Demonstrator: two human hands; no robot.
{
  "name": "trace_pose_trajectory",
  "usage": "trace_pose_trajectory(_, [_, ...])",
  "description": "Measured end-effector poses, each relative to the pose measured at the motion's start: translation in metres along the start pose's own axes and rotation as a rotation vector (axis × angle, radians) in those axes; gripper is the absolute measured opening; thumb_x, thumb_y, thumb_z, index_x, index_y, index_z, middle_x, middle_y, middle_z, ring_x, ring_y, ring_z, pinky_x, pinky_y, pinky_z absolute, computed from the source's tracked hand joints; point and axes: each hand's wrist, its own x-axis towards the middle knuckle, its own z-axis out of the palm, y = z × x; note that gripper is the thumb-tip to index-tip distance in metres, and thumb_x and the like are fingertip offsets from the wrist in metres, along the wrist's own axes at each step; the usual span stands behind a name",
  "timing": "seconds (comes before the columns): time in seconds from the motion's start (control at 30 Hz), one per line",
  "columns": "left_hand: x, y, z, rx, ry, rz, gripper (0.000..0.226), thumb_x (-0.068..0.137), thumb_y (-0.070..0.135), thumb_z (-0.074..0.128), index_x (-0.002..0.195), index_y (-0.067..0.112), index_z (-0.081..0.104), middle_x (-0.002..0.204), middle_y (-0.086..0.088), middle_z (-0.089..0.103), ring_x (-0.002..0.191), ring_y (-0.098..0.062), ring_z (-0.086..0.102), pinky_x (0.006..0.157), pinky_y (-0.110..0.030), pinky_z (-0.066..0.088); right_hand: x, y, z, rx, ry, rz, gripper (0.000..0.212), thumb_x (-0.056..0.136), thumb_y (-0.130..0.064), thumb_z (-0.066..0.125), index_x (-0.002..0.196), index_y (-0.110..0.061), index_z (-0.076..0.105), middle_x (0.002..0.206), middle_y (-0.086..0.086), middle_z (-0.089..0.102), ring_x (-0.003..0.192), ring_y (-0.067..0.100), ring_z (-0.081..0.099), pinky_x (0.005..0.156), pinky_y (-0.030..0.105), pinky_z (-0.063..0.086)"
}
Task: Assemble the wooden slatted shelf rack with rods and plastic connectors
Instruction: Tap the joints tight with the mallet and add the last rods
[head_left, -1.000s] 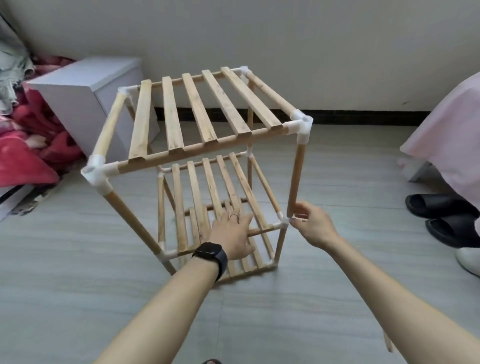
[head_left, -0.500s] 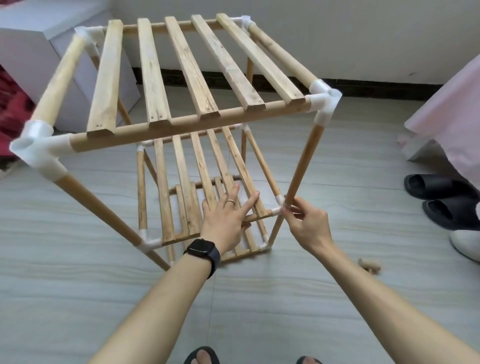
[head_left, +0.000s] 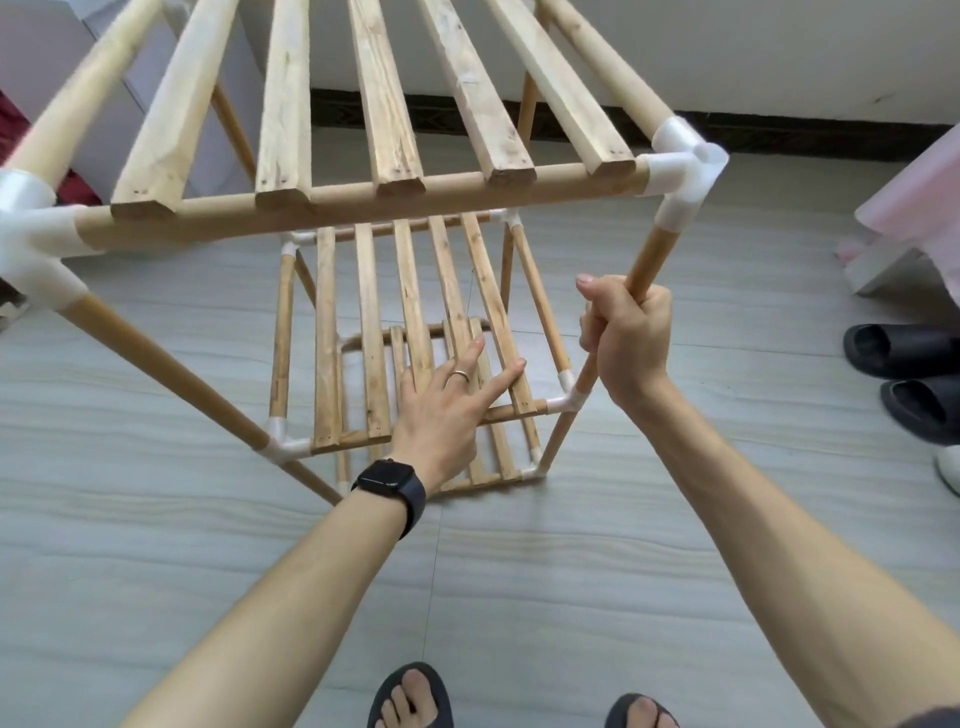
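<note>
Under the top shelf (head_left: 384, 119), left hand (head_left: 441, 415) flat on slats (head_left: 327, 338), right hand (head_left: 628, 338) gripping rod (head_left: 649, 260) (black slippers (head_left: 904, 353) nearby)

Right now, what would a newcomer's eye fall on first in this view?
The top slatted shelf fills the upper frame, its white corner connector at upper right. Just below that, the right hand grips the upright rod, while the left hand lies with spread fingers on the slats of the middle shelf.
</note>
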Motion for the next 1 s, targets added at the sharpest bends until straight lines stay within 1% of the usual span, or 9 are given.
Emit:
trace_pose_trajectory(0.2, [0.004, -0.006, -0.016, -0.046, -0.144, -0.005, 0.123, 0.081, -0.016, 0.051, 0.145, 0.064, -0.017, 0.167, 0.008, -0.016, 0.155, -0.024, 0.003, 0.117, -0.070, 0.007, -0.004, -0.008, 0.007, 0.008, 0.002, 0.019, 0.043, 0.082, -0.016, 0.058, 0.043, -0.019, 0.040, 0.039, -0.005, 0.035, 0.036, 0.013, 0.032, 0.043, 0.026, 0.028])
trace_pose_trajectory(0.33, [0.004, 0.004, -0.035, -0.066, -0.279, -0.056, 0.117, 0.083, -0.008, 0.053, 0.148, 0.060, -0.017, 0.167, 0.007, -0.019, 0.155, -0.025, -0.005, 0.119, -0.069, 0.008, -0.009, -0.017, 0.004, -0.077, -0.039, 0.079, 0.043, 0.091, -0.025, 0.060, 0.053, -0.017, 0.042, 0.046, -0.002, 0.039, 0.044, 0.015, 0.036, 0.048, 0.031, 0.033])
trace_pose_trajectory(0.47, [-0.002, 0.021, -0.048, -0.088, -0.316, -0.076, 0.097, 0.088, 0.012, 0.056, 0.156, 0.049, -0.003, 0.169, 0.000, -0.006, 0.155, -0.027, -0.005, 0.122, -0.063, 0.007, -0.028, -0.004, -0.040, -0.449, -0.176, 0.058, 0.041, 0.091, -0.060, 0.060, 0.085, -0.019, 0.057, 0.089, -0.007, 0.065, 0.080, 0.010, 0.062, 0.073, 0.031, 0.049])
trace_pose_trajectory(0.6, [-0.003, 0.037, -0.058, -0.208, -0.207, 0.018, 0.077, 0.092, 0.028, 0.057, 0.158, 0.038, 0.018, 0.165, -0.005, 0.023, 0.152, -0.023, 0.013, 0.123, -0.049, 0.016, -0.095, 0.086, -0.142, -0.635, 0.201, 0.408, 0.046, 0.092, -0.050, 0.069, 0.120, -0.015, 0.057, 0.124, 0.006, 0.063, 0.117, 0.025, 0.061, 0.088, 0.036, 0.045])
trace_pose_trajectory(0.67, [0.006, 0.047, -0.066, -0.300, -0.125, 0.072, 0.072, 0.095, 0.038, 0.058, 0.158, 0.034, 0.023, 0.157, -0.002, 0.037, 0.144, -0.020, 0.029, 0.117, -0.040, 0.027, -0.134, 0.140, -0.197, -0.849, 0.288, 0.759, 0.068, 0.095, -0.050, 0.062, 0.142, -0.004, 0.043, 0.147, 0.022, 0.046, 0.138, 0.040, 0.040, 0.108, 0.044, 0.034])
trace_pose_trajectory(0.77, [0.025, 0.067, -0.082, -0.467, 0.001, 0.087, 0.063, 0.096, 0.048, 0.059, 0.150, 0.024, 0.038, 0.142, 0.001, 0.053, 0.129, -0.014, 0.048, 0.104, -0.033, 0.040, -0.178, 0.193, -0.249, -1.008, 0.333, 1.043, 0.086, 0.097, -0.052, 0.055, 0.156, -0.003, 0.018, 0.160, 0.024, 0.020, 0.143, 0.044, 0.023, 0.115, 0.050, 0.027])
trace_pose_trajectory(0.87, [0.035, 0.084, -0.088, -0.685, 0.136, 0.055, 0.038, 0.101, 0.048, 0.051, 0.131, 0.025, 0.052, 0.109, 0.017, 0.064, 0.096, 0.014, 0.060, 0.080, -0.015, 0.048, -0.197, 0.217, -0.262, -1.099, 0.226, 1.140, 0.075, 0.101, -0.048, 0.049, 0.151, 0.001, 0.024, 0.154, 0.029, 0.027, 0.140, 0.045, 0.030, 0.114, 0.045, 0.030])
trace_pose_trajectory(0.93, [0.036, 0.093, -0.082, -0.758, 0.199, 0.039, 0.025, 0.104, 0.044, 0.046, 0.116, 0.025, 0.055, 0.097, 0.016, 0.065, 0.085, 0.016, 0.061, 0.061, -0.008, 0.047, -0.200, 0.224, -0.263, -1.178, 0.174, 1.125, 0.059, 0.103, -0.039, 0.049, 0.143, 0.002, 0.034, 0.148, 0.028, 0.032, 0.136, 0.044, 0.034, 0.110, 0.043, 0.034])
trace_pose_trajectory(1.0, [0.033, 0.099, -0.074, -0.793, 0.251, 0.030, 0.024, 0.105, 0.041, 0.046, 0.111, 0.020, 0.056, 0.098, 0.012, 0.067, 0.085, 0.012, 0.062, 0.060, -0.004, 0.047, -0.202, 0.226, -0.261, -1.214, 0.137, 1.094, 0.045, 0.102, -0.024, 0.052, 0.137, 0.000, 0.038, 0.144, 0.026, 0.036, 0.133, 0.044, 0.039, 0.107, 0.044, 0.040])
